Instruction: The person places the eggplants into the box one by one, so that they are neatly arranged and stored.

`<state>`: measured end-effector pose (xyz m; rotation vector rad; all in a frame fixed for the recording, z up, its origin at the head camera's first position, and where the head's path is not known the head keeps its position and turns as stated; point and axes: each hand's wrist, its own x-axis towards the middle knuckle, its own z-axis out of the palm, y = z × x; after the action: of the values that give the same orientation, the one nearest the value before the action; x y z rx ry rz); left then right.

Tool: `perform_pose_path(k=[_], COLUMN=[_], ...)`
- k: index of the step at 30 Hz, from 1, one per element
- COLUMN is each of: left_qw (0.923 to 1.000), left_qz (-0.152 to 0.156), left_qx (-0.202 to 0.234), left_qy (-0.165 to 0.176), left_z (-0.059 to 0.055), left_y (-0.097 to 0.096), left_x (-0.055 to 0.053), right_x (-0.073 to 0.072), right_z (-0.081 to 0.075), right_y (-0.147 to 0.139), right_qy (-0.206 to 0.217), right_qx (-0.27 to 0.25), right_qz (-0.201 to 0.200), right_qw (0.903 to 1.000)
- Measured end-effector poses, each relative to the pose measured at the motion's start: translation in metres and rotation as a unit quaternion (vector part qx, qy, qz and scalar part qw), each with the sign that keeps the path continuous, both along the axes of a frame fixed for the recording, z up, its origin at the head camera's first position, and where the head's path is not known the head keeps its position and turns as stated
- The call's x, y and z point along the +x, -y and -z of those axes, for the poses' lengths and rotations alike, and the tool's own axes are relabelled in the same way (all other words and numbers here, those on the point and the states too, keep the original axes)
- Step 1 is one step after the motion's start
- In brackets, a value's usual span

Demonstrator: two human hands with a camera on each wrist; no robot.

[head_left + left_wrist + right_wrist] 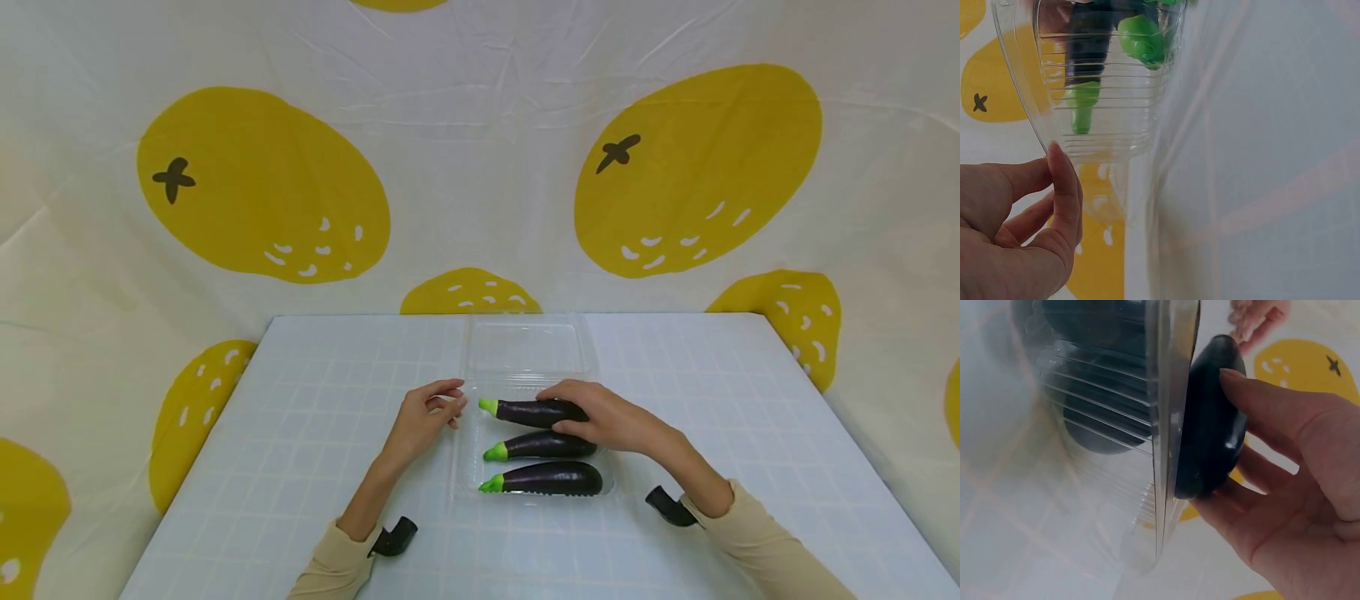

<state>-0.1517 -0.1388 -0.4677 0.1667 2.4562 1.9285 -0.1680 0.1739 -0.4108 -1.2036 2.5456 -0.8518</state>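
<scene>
Three dark eggplants with green stems are in an open clear plastic clamshell container (472,479). The near eggplant (555,478) and the middle eggplant (551,445) lie side by side inside it. My right hand (600,414) grips the thick end of the far eggplant (532,412), thumb on one side and fingers on the other. In the right wrist view this held eggplant (1210,419) shows above the container's rim. My left hand (1029,225) is at the container's left side, thumb and forefinger pinching its rim in the left wrist view.
The container's clear lid (528,346) lies folded back toward the table's far edge. A pale checked cloth covers the table (345,400). Behind it hangs a white curtain (480,167) with large yellow fruit shapes. Black wrist mounts (395,537) stick out at both sleeves.
</scene>
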Motion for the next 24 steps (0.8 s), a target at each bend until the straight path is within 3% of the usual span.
perform_pose_path(k=[5,11,18,24], left_qw=[1.0000,0.9998,1.0000,1.0000], left_qz=[0.004,0.016,0.000,-0.001], left_qx=[0.001,0.010,-0.004,-0.005], left_qy=[0.003,-0.005,0.000,0.002], left_z=[0.002,0.001,0.000,-0.022], left_y=[0.000,0.002,-0.002,-0.006], left_x=[-0.002,-0.002,-0.001,0.010], right_x=[-0.001,-0.004,-0.003,-0.001], right_z=[-0.002,-0.003,0.002,0.007], right_y=[0.003,0.005,0.006,0.007], right_qy=[0.013,-0.017,-0.033,-0.048], right_qx=[0.020,0.037,0.042,0.052], right_qz=[-0.004,-0.021,-0.014,0.003], right_qw=[0.9997,0.9989,0.9985,0.9975])
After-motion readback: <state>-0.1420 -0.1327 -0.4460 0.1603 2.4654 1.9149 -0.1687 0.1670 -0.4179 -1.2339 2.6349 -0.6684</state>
